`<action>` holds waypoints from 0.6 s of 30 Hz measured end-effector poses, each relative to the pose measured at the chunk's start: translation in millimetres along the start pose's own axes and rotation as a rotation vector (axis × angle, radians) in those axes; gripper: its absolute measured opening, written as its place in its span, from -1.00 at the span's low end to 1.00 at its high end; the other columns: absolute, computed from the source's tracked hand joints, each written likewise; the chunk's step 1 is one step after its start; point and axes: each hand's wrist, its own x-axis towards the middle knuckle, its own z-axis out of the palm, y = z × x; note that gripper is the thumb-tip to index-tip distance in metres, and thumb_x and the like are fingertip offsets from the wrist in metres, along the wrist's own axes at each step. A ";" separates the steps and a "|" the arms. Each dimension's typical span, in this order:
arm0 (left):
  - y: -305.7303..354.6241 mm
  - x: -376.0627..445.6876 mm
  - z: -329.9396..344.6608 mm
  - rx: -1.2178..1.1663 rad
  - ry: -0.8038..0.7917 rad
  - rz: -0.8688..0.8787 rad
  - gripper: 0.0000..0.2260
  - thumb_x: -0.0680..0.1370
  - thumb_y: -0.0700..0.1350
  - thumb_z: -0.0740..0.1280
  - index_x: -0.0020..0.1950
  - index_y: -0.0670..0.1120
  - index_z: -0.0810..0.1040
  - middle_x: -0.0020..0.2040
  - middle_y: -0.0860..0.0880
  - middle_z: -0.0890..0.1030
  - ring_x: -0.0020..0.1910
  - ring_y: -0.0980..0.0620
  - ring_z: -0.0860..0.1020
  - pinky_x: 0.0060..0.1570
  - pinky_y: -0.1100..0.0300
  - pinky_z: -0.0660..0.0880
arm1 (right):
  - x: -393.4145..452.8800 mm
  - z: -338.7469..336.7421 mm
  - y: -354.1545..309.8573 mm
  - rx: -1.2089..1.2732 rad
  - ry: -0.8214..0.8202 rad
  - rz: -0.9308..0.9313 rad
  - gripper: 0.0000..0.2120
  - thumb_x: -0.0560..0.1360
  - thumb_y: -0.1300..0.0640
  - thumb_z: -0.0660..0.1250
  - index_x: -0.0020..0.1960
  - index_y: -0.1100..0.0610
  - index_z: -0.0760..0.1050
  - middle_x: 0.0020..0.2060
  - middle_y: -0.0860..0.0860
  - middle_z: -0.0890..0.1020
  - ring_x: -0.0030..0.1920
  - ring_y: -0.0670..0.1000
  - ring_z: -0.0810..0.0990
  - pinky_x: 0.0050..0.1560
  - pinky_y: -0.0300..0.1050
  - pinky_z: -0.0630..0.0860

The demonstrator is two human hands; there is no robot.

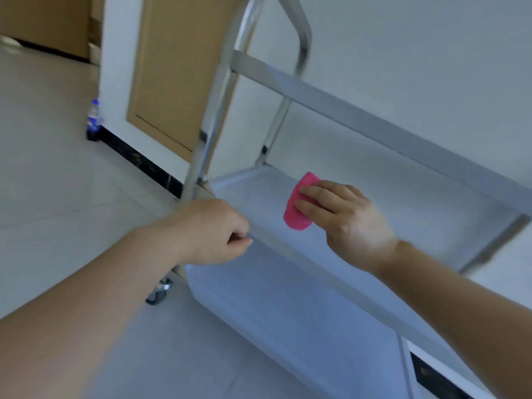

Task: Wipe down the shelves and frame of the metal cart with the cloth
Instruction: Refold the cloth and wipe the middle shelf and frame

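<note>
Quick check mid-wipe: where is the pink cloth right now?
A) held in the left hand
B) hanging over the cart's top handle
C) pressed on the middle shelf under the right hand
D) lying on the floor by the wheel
C: the right hand presses the pink cloth flat on the middle shelf, while the left hand grips the shelf's front rim.

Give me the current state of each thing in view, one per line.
Metal cart: upright on its wheels.
Middle shelf: nothing on it but the cloth.
Pink cloth: folded, pressed flat on the shelf.
Right hand: presses the cloth.
Left hand: grips the shelf's front rim.
Bottle: upright on the floor.
</note>
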 end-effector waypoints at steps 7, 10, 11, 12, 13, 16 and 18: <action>-52.6 -22.3 -29.5 0.033 0.112 -0.106 -0.62 0.49 0.08 0.19 -0.46 -0.06 0.24 -0.51 0.00 0.35 -0.51 0.05 0.32 -0.45 0.18 0.33 | 122.8 6.8 3.0 -0.075 0.077 -0.128 -0.58 0.42 0.35 0.04 0.12 0.20 0.57 0.13 0.14 0.61 0.14 0.19 0.58 -0.05 0.06 0.56; -65.3 -26.9 -36.4 0.073 0.160 -0.125 -0.63 0.50 0.11 0.17 -0.42 -0.07 0.28 -0.46 -0.02 0.42 -0.47 0.03 0.37 -0.45 0.22 0.29 | 175.4 0.3 7.9 -0.164 0.077 -0.184 -0.59 0.40 0.34 0.04 0.10 0.21 0.57 0.14 0.16 0.60 0.16 0.21 0.57 -0.01 0.09 0.56; -68.7 -28.5 -37.8 0.079 0.168 -0.137 -0.63 0.50 0.12 0.16 -0.41 -0.08 0.29 -0.45 -0.02 0.44 -0.45 0.02 0.39 -0.45 0.20 0.30 | 191.6 -1.5 10.0 -0.204 0.072 -0.201 -0.59 0.40 0.34 0.04 0.10 0.21 0.57 0.14 0.16 0.60 0.16 0.21 0.57 0.00 0.08 0.56; -71.7 -30.3 -38.9 0.076 0.174 -0.147 -0.63 0.50 0.12 0.15 -0.40 -0.09 0.28 -0.46 -0.03 0.43 -0.46 0.01 0.38 -0.45 0.19 0.31 | 206.4 -2.6 12.5 -0.244 0.067 -0.205 -0.58 0.39 0.34 0.03 0.10 0.21 0.56 0.14 0.16 0.60 0.16 0.21 0.56 -0.01 0.07 0.54; -74.6 -32.4 -39.9 0.070 0.177 -0.156 -0.63 0.50 0.12 0.15 -0.41 -0.09 0.27 -0.47 -0.02 0.40 -0.47 0.02 0.35 -0.45 0.18 0.30 | 220.2 -2.6 14.8 -0.275 0.059 -0.195 -0.56 0.38 0.35 0.02 0.11 0.22 0.55 0.15 0.16 0.59 0.17 0.21 0.55 -0.01 0.07 0.52; -82.3 -39.6 -42.1 0.062 0.174 -0.167 -0.64 0.49 0.09 0.16 -0.42 -0.07 0.23 -0.48 0.00 0.36 -0.48 0.04 0.29 -0.46 0.18 0.29 | 249.2 7.8 20.8 -0.330 -0.020 -0.093 -0.52 0.35 0.37 0.06 0.22 0.22 0.47 0.25 0.17 0.50 0.26 0.22 0.44 0.13 0.13 0.44; -87.0 -44.4 -41.2 0.065 0.164 -0.176 -0.64 0.49 0.10 0.15 -0.43 -0.06 0.23 -0.47 0.00 0.39 -0.46 0.04 0.32 -0.47 0.20 0.26 | 255.1 24.9 24.7 -0.377 -0.122 -0.013 -0.50 0.40 0.35 0.14 0.34 0.19 0.36 0.36 0.16 0.38 0.39 0.21 0.28 0.32 0.16 0.25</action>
